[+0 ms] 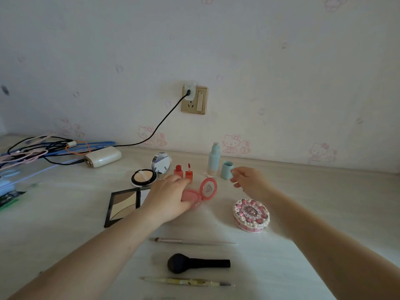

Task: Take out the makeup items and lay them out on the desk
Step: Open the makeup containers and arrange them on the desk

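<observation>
Makeup lies spread on the pale desk (pixel 303 213). My left hand (pixel 171 198) grips the base of an open pink blush compact (pixel 208 189) with fingers over it and thumb below. My right hand (pixel 249 180) hovers with fingers apart, its fingertips right beside a pale blue cap (pixel 226 169), and holds nothing. Behind stand a pale blue bottle (pixel 214 161), a red lip tint bottle (pixel 178 171) and its wand cap (pixel 189 173). An open powder compact (pixel 144 177) and a contour palette (pixel 123 205) lie left. Three brushes (pixel 197 263) lie near me.
A round pink decorated box (pixel 251 215) sits under my right forearm's left side. A white power bank (pixel 102 160) and tangled cables (pixel 43 148) fill the back left; one black cable runs to a wall socket (pixel 194 100). Plastic bags (pixel 8 191) lie at the left edge.
</observation>
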The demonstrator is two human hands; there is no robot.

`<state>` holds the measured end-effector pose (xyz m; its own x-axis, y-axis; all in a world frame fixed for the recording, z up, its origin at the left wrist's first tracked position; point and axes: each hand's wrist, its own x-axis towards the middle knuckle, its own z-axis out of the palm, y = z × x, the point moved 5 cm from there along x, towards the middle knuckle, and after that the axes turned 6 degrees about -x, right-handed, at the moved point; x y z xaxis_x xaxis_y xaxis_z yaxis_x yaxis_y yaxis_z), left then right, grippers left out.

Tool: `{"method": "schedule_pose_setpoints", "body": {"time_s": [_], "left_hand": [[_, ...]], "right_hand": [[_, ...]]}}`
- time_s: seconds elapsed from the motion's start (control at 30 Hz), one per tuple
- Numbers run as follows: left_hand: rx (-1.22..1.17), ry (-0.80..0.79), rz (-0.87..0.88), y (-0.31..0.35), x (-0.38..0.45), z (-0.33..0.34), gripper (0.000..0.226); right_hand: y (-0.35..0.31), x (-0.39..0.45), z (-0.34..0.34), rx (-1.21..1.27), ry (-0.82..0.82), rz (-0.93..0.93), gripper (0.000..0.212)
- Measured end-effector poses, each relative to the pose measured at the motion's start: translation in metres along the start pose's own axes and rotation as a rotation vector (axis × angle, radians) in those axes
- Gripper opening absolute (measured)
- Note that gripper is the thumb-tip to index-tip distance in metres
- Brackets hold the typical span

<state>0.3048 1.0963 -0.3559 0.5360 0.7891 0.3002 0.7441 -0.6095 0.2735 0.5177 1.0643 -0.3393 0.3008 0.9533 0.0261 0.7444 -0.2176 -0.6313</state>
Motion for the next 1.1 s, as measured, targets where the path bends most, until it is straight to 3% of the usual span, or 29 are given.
{"method": "schedule_pose_setpoints", "body": {"time_s": [0.13,0.27,0.43,0.57,0.67,0.9,0.97,1.03,1.1], "left_hand": [[-0.135,0.109,0.151,0.036,-0.006,-0.008,0.054],[-0.194,-0.055,0.186,0.071,-0.009,0.009,0.058],[-0.318,-0.291,0.154,0.096,-0.009,0.043,0.071],[-0.321,-0.342,0.106,0.103,-0.004,0.063,0.086],[-0.383,-0.325,0.060,0.106,-0.001,0.065,0.083],[-0.570,-0.416,0.008,0.092,-0.005,0.063,0.085],[-0.740,-0.387,-0.065,0.086,-0.006,0.054,0.075],[-1.137,-0.323,-0.252,0.084,-0.009,0.041,0.063],[-1.561,-0.385,-0.429,0.090,-0.014,0.033,0.046]], "right_hand": [[0.015,-0.016,-0.025,-0.090,0.041,-0.061,0.031],[0.023,-0.041,-0.035,-0.328,-0.030,-0.142,0.037],[0.032,-0.067,-0.027,-0.583,-0.214,-0.219,0.069],[0.032,-0.074,-0.021,-0.589,-0.242,-0.242,0.075],[0.028,-0.076,-0.017,-0.599,-0.218,-0.280,0.069],[0.036,-0.077,-0.012,-0.571,-0.209,-0.268,0.090],[0.036,-0.082,-0.017,-0.500,-0.188,-0.294,0.093],[0.033,-0.087,-0.024,-0.408,-0.139,-0.332,0.096],[0.027,-0.094,-0.029,-0.325,-0.094,-0.387,0.102]]}}
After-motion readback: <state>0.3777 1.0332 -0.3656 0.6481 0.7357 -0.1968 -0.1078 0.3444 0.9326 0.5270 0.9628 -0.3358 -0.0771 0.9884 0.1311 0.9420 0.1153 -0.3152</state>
